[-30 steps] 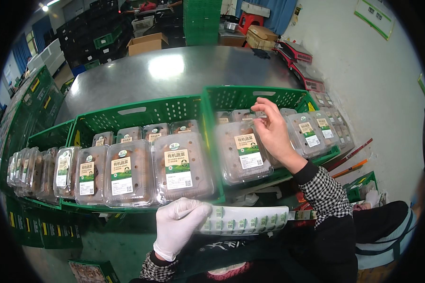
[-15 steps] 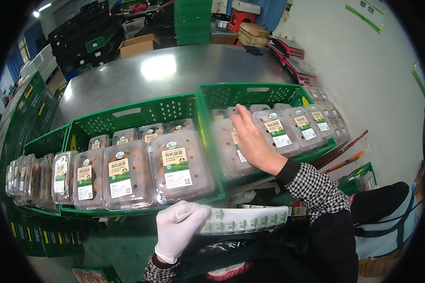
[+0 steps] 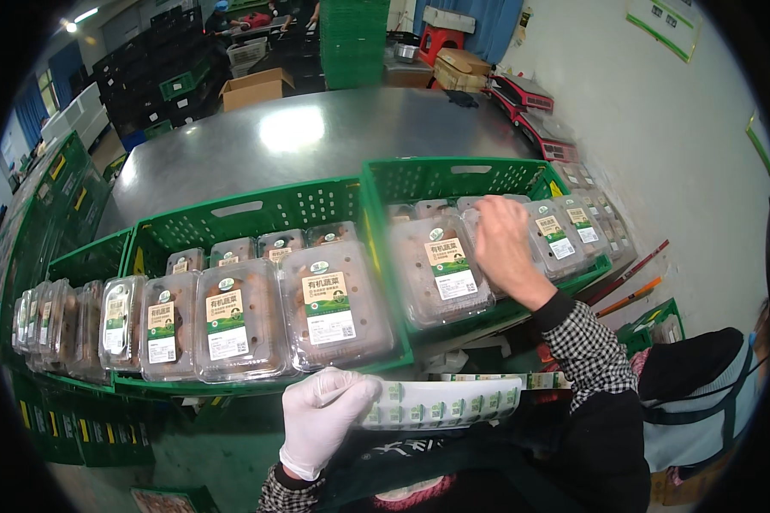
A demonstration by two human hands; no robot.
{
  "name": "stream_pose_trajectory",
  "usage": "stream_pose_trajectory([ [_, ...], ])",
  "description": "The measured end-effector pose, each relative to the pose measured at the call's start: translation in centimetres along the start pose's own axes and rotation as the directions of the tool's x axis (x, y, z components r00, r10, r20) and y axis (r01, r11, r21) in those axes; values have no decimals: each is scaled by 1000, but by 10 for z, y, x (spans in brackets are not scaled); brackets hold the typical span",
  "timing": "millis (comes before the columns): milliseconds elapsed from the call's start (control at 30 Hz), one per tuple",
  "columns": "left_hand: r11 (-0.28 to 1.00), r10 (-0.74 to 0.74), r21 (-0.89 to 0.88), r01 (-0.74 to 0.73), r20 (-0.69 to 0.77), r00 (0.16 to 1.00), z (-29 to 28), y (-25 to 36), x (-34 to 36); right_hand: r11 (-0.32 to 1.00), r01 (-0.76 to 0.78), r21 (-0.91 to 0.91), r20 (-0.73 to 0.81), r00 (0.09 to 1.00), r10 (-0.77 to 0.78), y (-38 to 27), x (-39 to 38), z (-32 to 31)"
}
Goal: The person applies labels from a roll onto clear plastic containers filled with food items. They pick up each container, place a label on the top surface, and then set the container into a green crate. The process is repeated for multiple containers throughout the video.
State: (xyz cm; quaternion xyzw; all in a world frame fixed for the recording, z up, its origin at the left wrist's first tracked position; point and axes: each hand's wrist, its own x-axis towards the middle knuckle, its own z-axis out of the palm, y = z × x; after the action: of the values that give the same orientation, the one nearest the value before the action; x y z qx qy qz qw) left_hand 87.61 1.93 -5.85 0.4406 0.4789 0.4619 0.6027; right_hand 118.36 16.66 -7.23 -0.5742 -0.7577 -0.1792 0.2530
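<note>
A strip of green stickers (image 3: 441, 403) is being pinched in the gloved left hand (image 3: 323, 416), fingers curled shut around its end, down in front of the green crates (image 3: 257, 214). The bare right hand (image 3: 503, 244) is being laid, fingers loosely spread and gripping nothing, over clear clamshell packs (image 3: 441, 269) in the right crate.

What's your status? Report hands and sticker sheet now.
Left hand, gloved, grips sticker sheet below the crates. Right hand, bare, flat on a clear box in the right green crate. Nothing blocking.
</note>
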Motion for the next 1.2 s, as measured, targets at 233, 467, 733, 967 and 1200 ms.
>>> stream_pose_trajectory([
  [233, 999, -16, -50, 17, 15, 1000, 9, 1, 14, 978, -72, 195, 78, 995, 57, 0, -10, -42],
  [467, 997, 51, -71, -42, 130, 990, 26, 8, 25, 609, -191, 769, 517, 747, -418, -82, -23, -111],
  [733, 986, 169, -17, -169, 146, 975, 42, 2, 40, 673, -228, 704, 524, 806, -275, -55, -42, -113],
  [967, 998, 67, -15, -66, 49, 997, 73, 1, 55, 655, -97, 749, 408, 847, -341, -16, -41, -110],
  [1200, 997, 55, -57, -60, -89, 995, 122, 11, 64, 534, -122, 837, 353, 866, -354, 35, -17, -104],
])
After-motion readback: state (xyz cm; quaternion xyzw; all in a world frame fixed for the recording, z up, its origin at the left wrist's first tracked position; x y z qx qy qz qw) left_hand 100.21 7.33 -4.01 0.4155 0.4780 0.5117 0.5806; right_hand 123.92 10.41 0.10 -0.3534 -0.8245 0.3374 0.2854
